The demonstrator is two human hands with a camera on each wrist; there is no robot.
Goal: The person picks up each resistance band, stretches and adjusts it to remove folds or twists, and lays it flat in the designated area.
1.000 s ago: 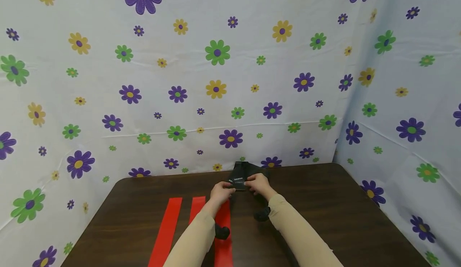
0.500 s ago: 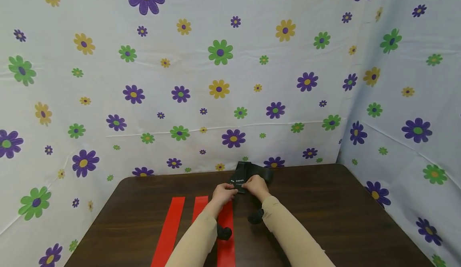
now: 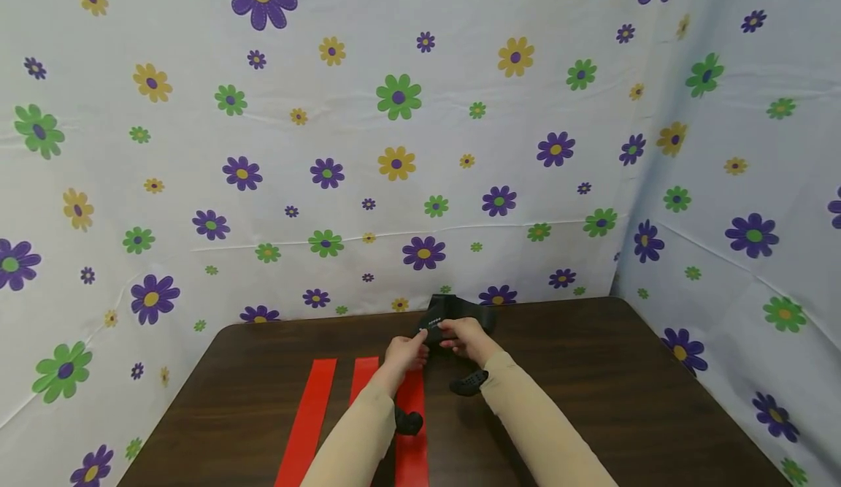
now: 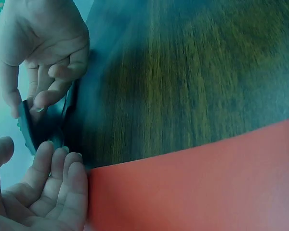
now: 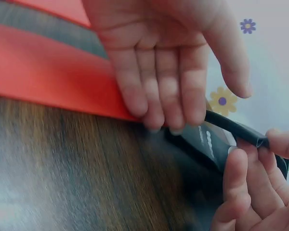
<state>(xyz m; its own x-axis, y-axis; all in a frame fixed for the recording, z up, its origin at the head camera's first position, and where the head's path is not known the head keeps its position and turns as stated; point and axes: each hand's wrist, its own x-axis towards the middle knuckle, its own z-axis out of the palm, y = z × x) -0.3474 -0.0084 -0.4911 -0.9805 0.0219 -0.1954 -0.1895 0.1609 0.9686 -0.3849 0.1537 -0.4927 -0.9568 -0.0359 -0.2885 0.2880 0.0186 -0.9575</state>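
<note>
- Black band (image 3: 453, 313), a flat dark loop with small white print, lies at the far middle of the bench (image 3: 591, 370), close to the bench's back edge and the flowered backdrop (image 3: 394, 144); its near end is lifted off the wood between the two hands.
- Red bands (image 3: 309, 418): three flat strips lie side by side on the bench, left of and nearer than the black band; the rightmost strip runs under the left forearm.
- Left hand (image 3: 404, 352): fingers straight and relaxed, tips touching the near edge of the black band from below; the grip is not closed round it, as the right wrist view shows at the fingertips (image 5: 159, 108).
- Right hand (image 3: 468, 334): thumb and fingers pinch the raised edge of the black band, a closed grip seen in the left wrist view (image 4: 38, 48).
- Progress, as a judgement: the red bands appear already laid out straight; the black band is only half lifted, with its far part bunched, so the handling of it looks to be at an early stage.
- Room: bare wood extends right of the black band to the bench's right edge; behind it the backdrop is near, leaving little space.
</note>
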